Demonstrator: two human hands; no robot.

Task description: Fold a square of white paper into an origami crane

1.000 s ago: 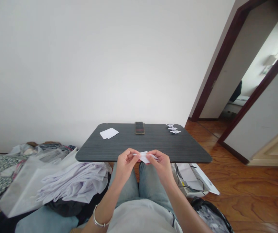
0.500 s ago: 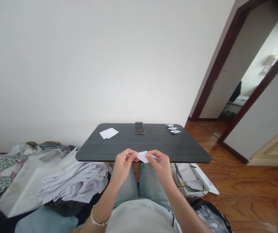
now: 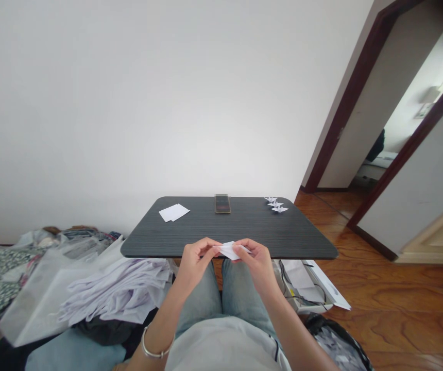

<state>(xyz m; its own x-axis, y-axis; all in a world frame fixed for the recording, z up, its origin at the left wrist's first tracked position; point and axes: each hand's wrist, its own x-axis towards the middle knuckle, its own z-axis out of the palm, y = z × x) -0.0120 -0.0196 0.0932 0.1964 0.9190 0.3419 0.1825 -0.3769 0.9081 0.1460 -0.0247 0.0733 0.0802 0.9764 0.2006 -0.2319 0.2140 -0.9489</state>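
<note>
A small folded piece of white paper (image 3: 228,250) is held over the front edge of the dark table (image 3: 202,231). My left hand (image 3: 199,257) pinches its left end between thumb and fingers. On the other side, my right hand (image 3: 253,257) is closed on the paper's right part, the thumb lying on top. A narrow point of the paper sticks out past the right thumb. The finer folds are too small to make out.
White paper sheets (image 3: 173,212) lie at the table's left. A phone-like device on a stand (image 3: 222,203) is at the back middle. Folded paper cranes (image 3: 277,205) line the back right. Clothes (image 3: 117,291) are heaped left; a box with cables (image 3: 302,286) and a black bag (image 3: 337,342) stand right.
My left hand has shifted very slightly left and its fingers sit a little differently on the paper. The right hand stays nearly still, and the objects on the table have not moved.
</note>
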